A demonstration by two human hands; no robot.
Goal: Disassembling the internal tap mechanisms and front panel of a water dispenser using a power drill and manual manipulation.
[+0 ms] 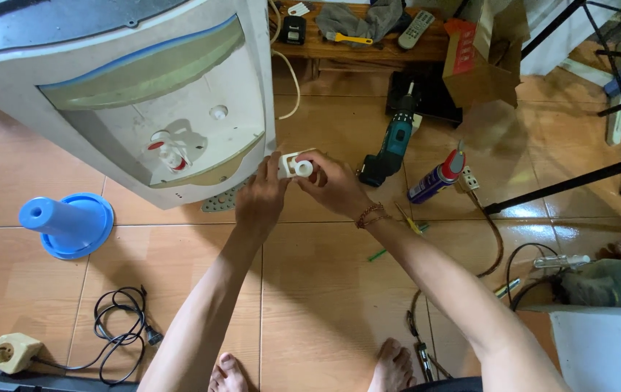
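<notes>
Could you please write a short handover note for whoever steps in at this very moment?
Left hand and right hand together hold a small white plastic part just in front of the water dispenser, which lies tilted on the tiled floor.
One red-marked tap sits on the dispenser; the spot beside it shows only a round white socket.
Cordless drill and spray can lie to the right, blue bottle funnel to the left.
The white part is not yet fitted.

Floor layout around my 2 hands

My left hand [261, 197] and right hand [332, 181] meet on a small plastic part [294, 166] just right of the water dispenser [129, 94]; the funnel cap [69, 225] lies left of it; the drill [392, 145] and spray can [437, 174] lie right of my hands; the socket [13, 353] sits near my left, the cable [125, 327] beside it.
</notes>
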